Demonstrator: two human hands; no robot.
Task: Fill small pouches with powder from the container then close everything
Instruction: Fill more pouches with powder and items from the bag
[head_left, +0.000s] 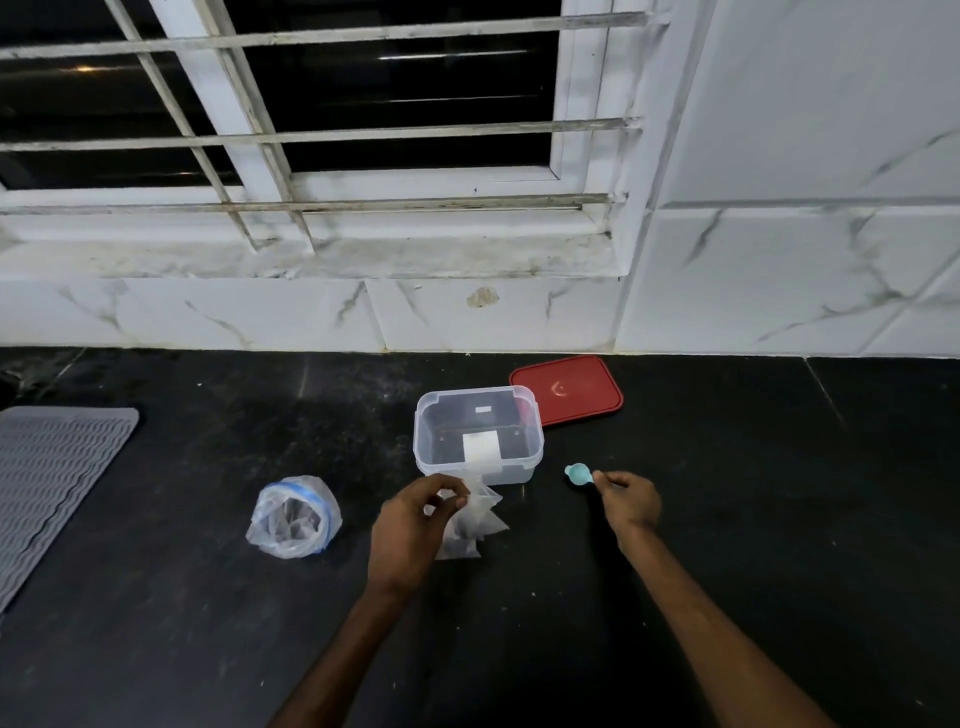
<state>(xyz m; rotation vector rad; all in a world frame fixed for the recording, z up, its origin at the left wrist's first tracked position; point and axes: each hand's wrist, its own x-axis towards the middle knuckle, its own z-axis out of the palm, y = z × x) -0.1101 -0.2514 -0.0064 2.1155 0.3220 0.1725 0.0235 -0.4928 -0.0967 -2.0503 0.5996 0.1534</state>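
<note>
Left hand (410, 525) pinches the top of a small clear pouch (475, 522) holding dark powder, just in front of the open clear plastic container (478, 434). Right hand (628, 501) grips the handle of a teal scoop (578, 475), right of the container. Red lid (566, 389) lies behind the container. A zip bag (293, 517) stands left on the black countertop (519, 623); grey ribbed mat (47, 483) at far left.

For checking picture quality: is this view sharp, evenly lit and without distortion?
Head view: window bars bow from wide-angle distortion; light streaks reflect in the glass; the black counter is dim, hiding detail; the pouch in the left hand looks soft.
</note>
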